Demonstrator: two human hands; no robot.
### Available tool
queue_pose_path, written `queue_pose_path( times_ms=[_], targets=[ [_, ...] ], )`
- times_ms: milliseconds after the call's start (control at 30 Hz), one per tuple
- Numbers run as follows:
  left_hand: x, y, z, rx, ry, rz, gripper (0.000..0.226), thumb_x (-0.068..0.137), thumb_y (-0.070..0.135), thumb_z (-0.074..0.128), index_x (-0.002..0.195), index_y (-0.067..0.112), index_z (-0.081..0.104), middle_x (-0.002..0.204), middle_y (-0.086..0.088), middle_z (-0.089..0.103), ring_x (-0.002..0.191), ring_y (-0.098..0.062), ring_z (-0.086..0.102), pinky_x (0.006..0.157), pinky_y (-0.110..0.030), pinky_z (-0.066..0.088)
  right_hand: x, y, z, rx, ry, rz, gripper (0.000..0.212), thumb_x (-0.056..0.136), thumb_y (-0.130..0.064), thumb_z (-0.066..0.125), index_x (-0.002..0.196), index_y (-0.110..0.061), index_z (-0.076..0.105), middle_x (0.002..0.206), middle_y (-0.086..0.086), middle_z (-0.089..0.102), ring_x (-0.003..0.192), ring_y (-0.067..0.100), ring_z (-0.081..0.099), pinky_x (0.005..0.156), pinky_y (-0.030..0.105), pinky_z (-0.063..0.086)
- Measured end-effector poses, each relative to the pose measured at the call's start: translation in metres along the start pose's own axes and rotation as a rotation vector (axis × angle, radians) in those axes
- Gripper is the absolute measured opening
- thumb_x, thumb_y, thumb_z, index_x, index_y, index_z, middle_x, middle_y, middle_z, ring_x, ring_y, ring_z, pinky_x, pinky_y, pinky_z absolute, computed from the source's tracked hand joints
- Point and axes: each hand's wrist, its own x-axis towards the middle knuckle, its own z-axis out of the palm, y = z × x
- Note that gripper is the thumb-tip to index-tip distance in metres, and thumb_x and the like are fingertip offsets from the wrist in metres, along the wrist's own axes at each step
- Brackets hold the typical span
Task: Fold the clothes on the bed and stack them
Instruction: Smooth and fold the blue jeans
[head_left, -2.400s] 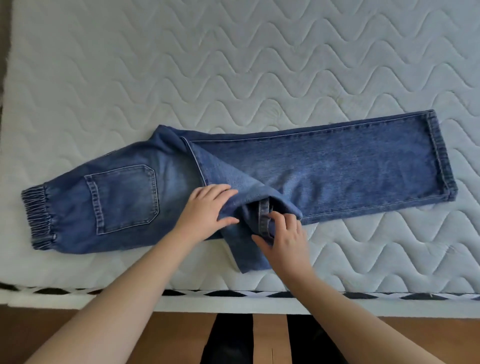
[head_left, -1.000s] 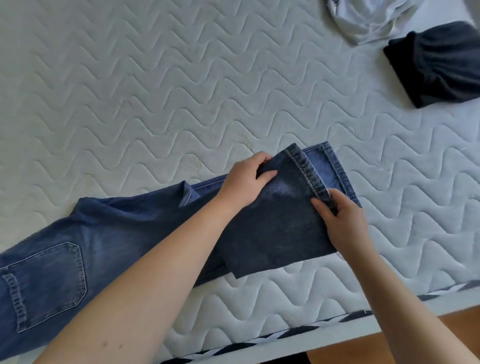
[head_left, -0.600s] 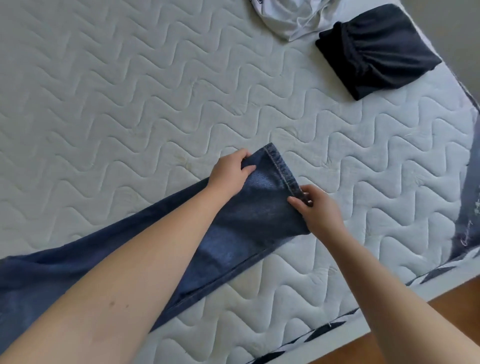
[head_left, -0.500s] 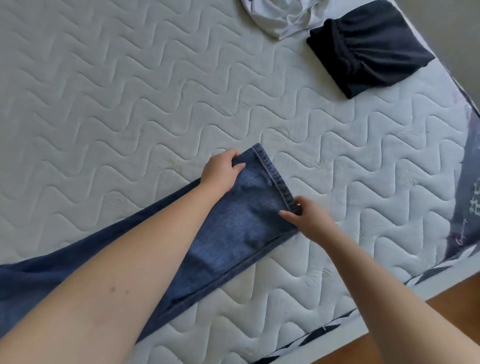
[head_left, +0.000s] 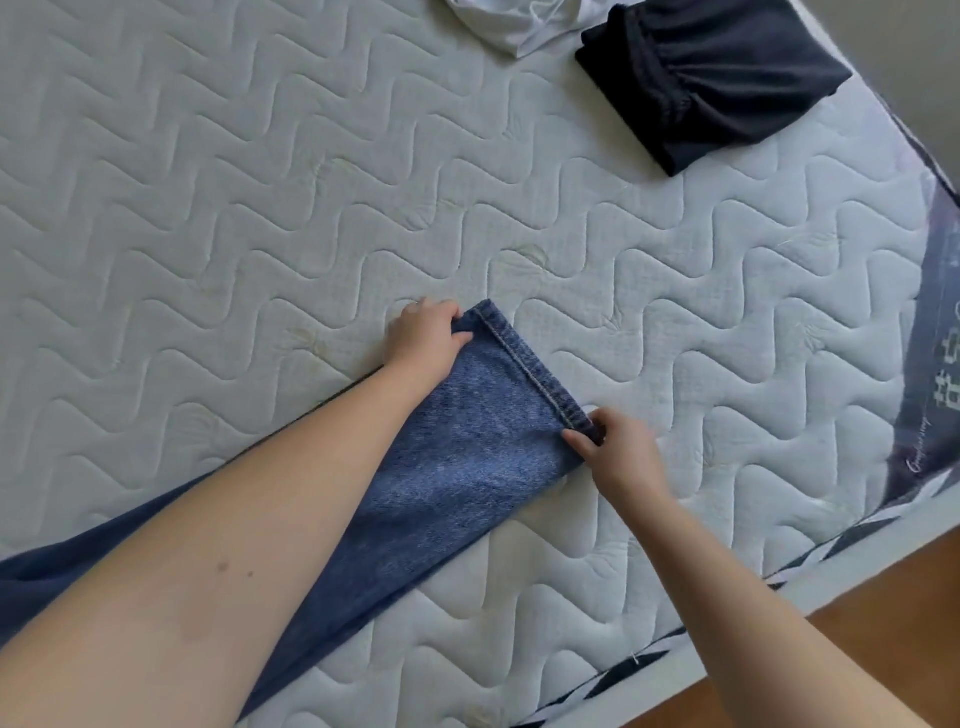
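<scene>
left hand (head_left: 426, 338) pinches far hem corner | blue denim jeans (head_left: 467, 467) flat on white quilted mattress (head_left: 260, 208), long axis 8-to-2 o'clock, hem at 2 | right hand (head_left: 618, 452) pinches near hem corner | likely next: fold hem toward 8

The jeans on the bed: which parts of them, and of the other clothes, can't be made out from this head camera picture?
- Jeans: waist end cut off by the left edge; the left forearm covers much of the leg.
- Left hand and right hand: fingertips tucked under the hem corners they grip.
- White garment: cut off by the top edge, kind unclear.
- Folded black garment: top cropped, kind unclear.
- Mattress: label print at the right edge too small to read.
</scene>
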Motion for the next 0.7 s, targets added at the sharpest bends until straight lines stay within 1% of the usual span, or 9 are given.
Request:
queue_pose_path(
  times_ms=[67,100,200,267,333,400,467,567,700],
  targets=[
    [0.001,-0.001,0.003,0.032,0.045,-0.018,0.028,0.092,0.039,0.063,0.111,0.019,0.061,0.117,-0.008,0.054,0.113,-0.030,0.047,0.091,-0.038,0.040,0.001,0.001,0.006,-0.010,0.058,-0.005,0.025,0.085,-0.037,0.072,0.097,-0.020,0.057,0.092,-0.005,0.049,0.081,0.015,0.049,0.067,0.029,0.035],
    [0.001,0.000,0.004,0.010,0.056,-0.031,0.029,0.091,0.039,0.064,0.112,0.019,0.060,0.118,-0.008,0.054,0.114,-0.030,0.047,0.092,-0.039,0.040,0.001,0.002,0.007,0.026,0.068,0.016,0.030,0.084,-0.038,0.073,0.099,-0.020,0.054,0.094,-0.006,0.049,0.083,0.015,0.050,0.069,0.029,0.036],
    [0.004,0.003,0.002,-0.070,0.031,-0.077,0.035,0.089,0.038,0.067,0.114,0.019,0.052,0.119,-0.005,0.060,0.112,-0.029,0.054,0.092,-0.040,0.044,0.003,0.000,0.008,0.098,-0.004,0.089,0.037,0.081,-0.040,0.076,0.098,-0.021,0.049,0.087,-0.007,0.055,0.083,0.016,0.053,0.067,0.030,0.036],
    [0.008,0.007,-0.002,-0.076,-0.046,-0.099,0.036,0.090,0.041,0.065,0.116,0.019,0.054,0.118,-0.005,0.062,0.110,-0.029,0.057,0.092,-0.038,0.045,0.006,-0.004,0.005,-0.008,-0.083,0.067,0.031,0.084,-0.041,0.072,0.083,-0.019,0.050,0.078,-0.006,0.054,0.079,0.018,0.052,0.058,0.030,0.033],
    [0.011,0.011,-0.007,-0.101,-0.101,-0.046,0.028,0.092,0.035,0.064,0.111,0.016,0.061,0.115,-0.008,0.061,0.105,-0.028,0.058,0.083,-0.032,0.043,0.007,-0.007,0.001,-0.076,-0.134,0.053,0.037,0.087,-0.042,0.068,0.068,-0.018,0.046,0.066,-0.004,0.050,0.070,0.021,0.051,0.049,0.028,0.028],
    [0.012,0.014,-0.008,-0.194,-0.101,0.034,0.017,0.093,0.024,0.062,0.107,0.014,0.062,0.111,-0.009,0.059,0.100,-0.026,0.056,0.075,-0.026,0.034,0.008,-0.005,-0.005,-0.052,-0.144,0.065,0.036,0.088,-0.040,0.066,0.067,-0.021,0.044,0.065,-0.005,0.050,0.061,0.014,0.048,0.047,0.026,0.026],
    [0.009,0.020,-0.006,-0.319,-0.076,0.065,0.011,0.094,0.017,0.060,0.105,0.014,0.060,0.103,-0.006,0.060,0.096,-0.025,0.057,0.072,-0.024,0.032,0.008,-0.001,-0.011,-0.037,-0.113,0.083,0.033,0.089,-0.038,0.066,0.070,-0.023,0.044,0.066,-0.007,0.050,0.060,0.008,0.045,0.048,0.027,0.025],
    [0.007,0.032,0.004,-0.384,-0.021,0.064,0.010,0.094,0.016,0.059,0.104,0.015,0.059,0.104,-0.007,0.064,0.097,-0.025,0.058,0.077,-0.027,0.037,0.006,0.004,-0.009,-0.049,-0.024,0.102,0.029,0.090,-0.037,0.066,0.080,-0.019,0.046,0.072,-0.005,0.049,0.072,0.021,0.051,0.053,0.032,0.027],
    [0.006,0.035,0.019,-0.222,0.023,0.077,0.022,0.095,0.024,0.058,0.114,0.014,0.056,0.118,-0.010,0.057,0.108,-0.029,0.054,0.090,-0.037,0.043,-0.002,0.006,0.004,-0.070,0.085,0.069,0.027,0.089,-0.036,0.067,0.097,-0.015,0.052,0.094,0.002,0.056,0.093,0.028,0.056,0.069,0.036,0.039]
  ],
)
